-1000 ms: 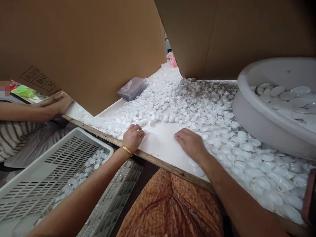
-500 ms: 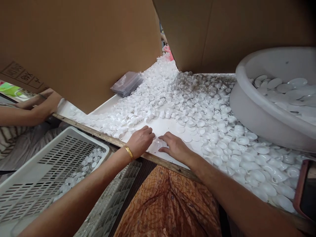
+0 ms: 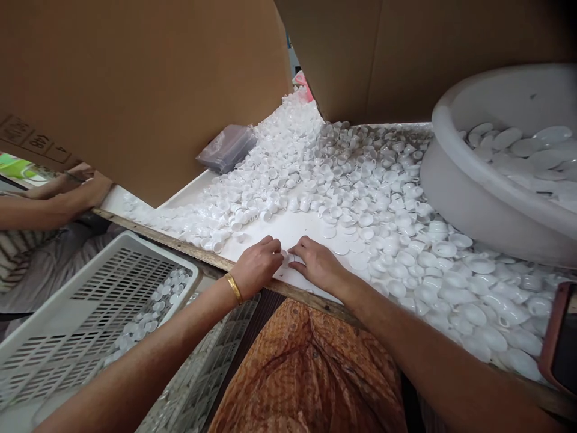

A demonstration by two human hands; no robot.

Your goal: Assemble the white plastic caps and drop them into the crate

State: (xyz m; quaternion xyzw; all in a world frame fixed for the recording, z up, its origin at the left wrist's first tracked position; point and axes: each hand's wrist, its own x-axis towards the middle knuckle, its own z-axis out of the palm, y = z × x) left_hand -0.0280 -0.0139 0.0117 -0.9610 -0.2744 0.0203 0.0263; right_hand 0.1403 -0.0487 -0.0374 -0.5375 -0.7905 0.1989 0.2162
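My left hand (image 3: 258,266), with a gold bracelet at the wrist, is closed in a pinch at the front edge of the white tabletop. At its fingertips shows a small white piece (image 3: 284,255), too small and covered to name. My right hand (image 3: 317,263) faces it, thumb and index finger bent in around the same spot. Beyond the hands spreads a heap of small white cups (image 3: 288,180). Several flat white saucers (image 3: 341,245) lie just past my right hand, and more are mixed with cups along my right forearm.
At right stands a large whitish tub (image 3: 478,198) holding white oval pieces. Cardboard sheets (image 3: 180,90) rise behind the heap, beside a plastic-wrapped packet (image 3: 228,148). A white slatted basket (image 3: 90,300) with small white pieces sits below left. Another person's arm (image 3: 49,207) is at left; a phone (image 3: 559,337) at right.
My right thumb and index finger have drawn closer together and nearer to my left fingertips. The view has shifted slightly; the heap looks the same.
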